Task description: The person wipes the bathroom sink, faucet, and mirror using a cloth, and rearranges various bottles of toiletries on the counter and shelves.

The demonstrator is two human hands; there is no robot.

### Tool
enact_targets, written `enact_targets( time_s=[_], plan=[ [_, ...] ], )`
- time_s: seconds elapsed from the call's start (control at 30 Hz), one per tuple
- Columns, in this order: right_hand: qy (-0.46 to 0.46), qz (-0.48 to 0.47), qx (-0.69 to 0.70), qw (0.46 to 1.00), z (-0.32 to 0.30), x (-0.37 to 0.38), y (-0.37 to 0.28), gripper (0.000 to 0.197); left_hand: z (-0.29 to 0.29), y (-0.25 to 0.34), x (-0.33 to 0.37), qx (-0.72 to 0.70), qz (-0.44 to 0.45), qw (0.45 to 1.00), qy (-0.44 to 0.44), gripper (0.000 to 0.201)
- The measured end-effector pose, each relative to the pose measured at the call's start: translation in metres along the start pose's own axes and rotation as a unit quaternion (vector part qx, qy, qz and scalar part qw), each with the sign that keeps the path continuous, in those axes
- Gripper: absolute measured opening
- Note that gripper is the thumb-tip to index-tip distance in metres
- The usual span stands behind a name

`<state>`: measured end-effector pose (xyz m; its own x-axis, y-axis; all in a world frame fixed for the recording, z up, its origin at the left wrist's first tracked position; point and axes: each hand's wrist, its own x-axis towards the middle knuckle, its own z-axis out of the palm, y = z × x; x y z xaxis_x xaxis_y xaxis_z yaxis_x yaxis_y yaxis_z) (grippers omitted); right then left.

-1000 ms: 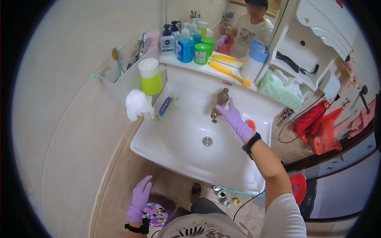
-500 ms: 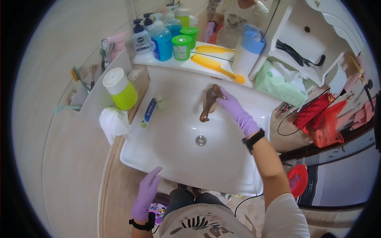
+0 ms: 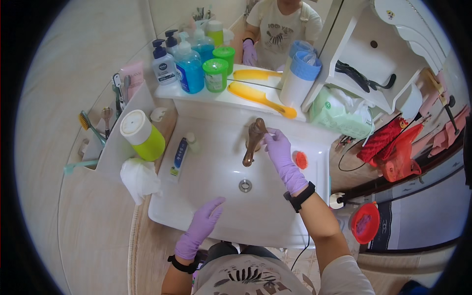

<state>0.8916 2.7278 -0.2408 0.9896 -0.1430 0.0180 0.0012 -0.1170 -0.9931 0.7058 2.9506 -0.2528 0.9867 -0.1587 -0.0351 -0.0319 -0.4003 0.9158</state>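
A bronze faucet [image 3: 253,142] rises at the back of the white sink [image 3: 221,209], its spout pointing toward me above the metal drain [image 3: 245,185]. My right hand [image 3: 279,147], in a purple glove, reaches the faucet's right side with bent fingers closed against it. Stretched out over the sink's front rim is my left hand [image 3: 205,219], also gloved, open and holding nothing. On the sink's left side lie a blue and white tube [image 3: 179,156] and a small pale bottle [image 3: 192,143]. A red oval object [image 3: 300,160] rests right of my right hand. No water stream shows.
Pump bottles [image 3: 189,69], green tubs [image 3: 215,74] and a yellow comb [image 3: 258,98] line the back shelf. At left stand a green container [image 3: 142,135] and a toothbrush holder [image 3: 120,132]. A wipes pack [image 3: 341,110] sits back right; a red basin [image 3: 365,222] is lower right.
My left hand has moved up and right, over the sink's front part. My right hand stays by the faucet. The view has shifted, and the red oval object now shows beside my right hand.
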Motion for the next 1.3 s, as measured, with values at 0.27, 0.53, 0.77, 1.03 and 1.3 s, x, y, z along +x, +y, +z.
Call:
enact_targets(
  time_s=[0.27, 0.53, 0.77, 1.03, 1.3],
  plan=[
    [-0.012, 0.163, 0.067, 0.984, 0.036, 0.012, -0.023, 0.038, 0.023, -0.013, 0.038, -0.087, -0.071, 0.993, -0.027, 0.036],
    [-0.072, 0.165, 0.136, 0.974, 0.021, 0.02, -0.024, 0.043, 0.054, -0.009, 0.089, -0.183, -0.145, 0.971, -0.061, 0.045],
    [-0.054, 0.147, 0.221, 0.963, 0.018, 0.024, -0.02, 0.037, 0.082, -0.036, 0.125, -0.26, -0.173, 0.949, -0.046, 0.042],
    [0.052, 0.193, 0.258, 0.945, 0.016, -0.003, 0.086, 0.026, 0.074, -0.04, 0.134, -0.379, -0.18, 0.907, -0.027, 0.035],
    [-0.04, 0.384, 0.464, 0.797, 0.03, -0.012, 0.133, 0.016, 0.087, -0.048, 0.147, -0.323, -0.235, 0.916, -0.023, 0.041]
  ],
)
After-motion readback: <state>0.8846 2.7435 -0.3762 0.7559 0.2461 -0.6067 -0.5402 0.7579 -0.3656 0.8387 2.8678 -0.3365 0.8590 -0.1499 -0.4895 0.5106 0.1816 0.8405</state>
